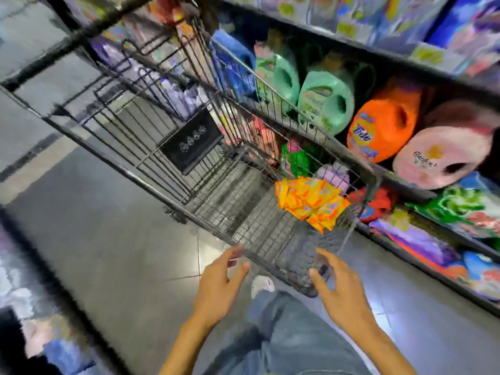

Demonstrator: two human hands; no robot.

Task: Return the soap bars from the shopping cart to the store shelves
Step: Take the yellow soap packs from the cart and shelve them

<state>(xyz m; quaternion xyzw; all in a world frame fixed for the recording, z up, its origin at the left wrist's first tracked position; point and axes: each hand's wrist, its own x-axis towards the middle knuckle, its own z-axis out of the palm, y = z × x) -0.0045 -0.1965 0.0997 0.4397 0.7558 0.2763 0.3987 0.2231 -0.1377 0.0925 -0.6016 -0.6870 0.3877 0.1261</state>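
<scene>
I saw the store shelves [351,40] of detergent jugs [384,125], the wire shopping cart [216,190] just beside them on the grey floor [108,239], a blurred heap of yellow-and-orange soap bars [311,201] lying in its near right corner, and the left hand [219,288] and right hand [341,290], fingers spread, holding nothing, at its near end.

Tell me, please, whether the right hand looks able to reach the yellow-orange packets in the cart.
Probably yes. The right hand is open by the near end of the cart, and the yellow-orange packets lie uncovered inside it, though the hand must go over the wire rim.
</scene>
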